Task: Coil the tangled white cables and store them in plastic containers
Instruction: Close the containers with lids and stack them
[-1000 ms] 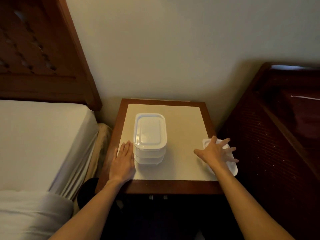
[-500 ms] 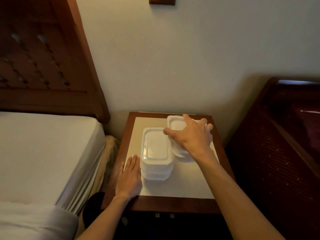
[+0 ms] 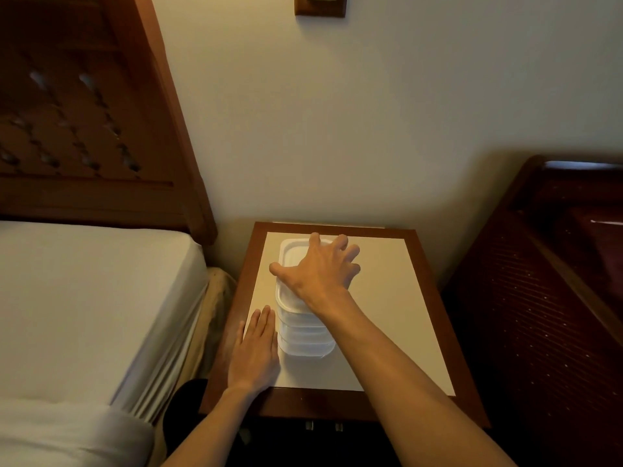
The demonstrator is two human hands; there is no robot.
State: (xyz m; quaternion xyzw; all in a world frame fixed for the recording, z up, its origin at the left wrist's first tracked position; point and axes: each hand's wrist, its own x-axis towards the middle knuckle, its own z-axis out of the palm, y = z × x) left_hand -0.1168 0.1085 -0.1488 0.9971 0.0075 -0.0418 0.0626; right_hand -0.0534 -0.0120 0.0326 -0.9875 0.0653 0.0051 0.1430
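Nearest, the left hand [image 3: 253, 353] lies flat on the worktop [image 3: 387, 298] close to its near left corner, fingers straight, its grip holding nothing, just beside the base of the container stack [image 3: 305, 342]. The stack stands a little left of the worktop's middle. Above it, the right hand [image 3: 320, 269] spreads over the top container [image 3: 291, 254], thumb at its left rim and fingers curled past the far and right rims; it looks like a grip on that box, though the hand hides the contact. No white cables are visible on the worktop, so I judge the coiling finished and only the stacking being closed out. Open surface remains along the right edge and near edge. The bed [image 3: 84, 298] crowds the left edge, and the wall [image 3: 371, 129] meets the far edge.
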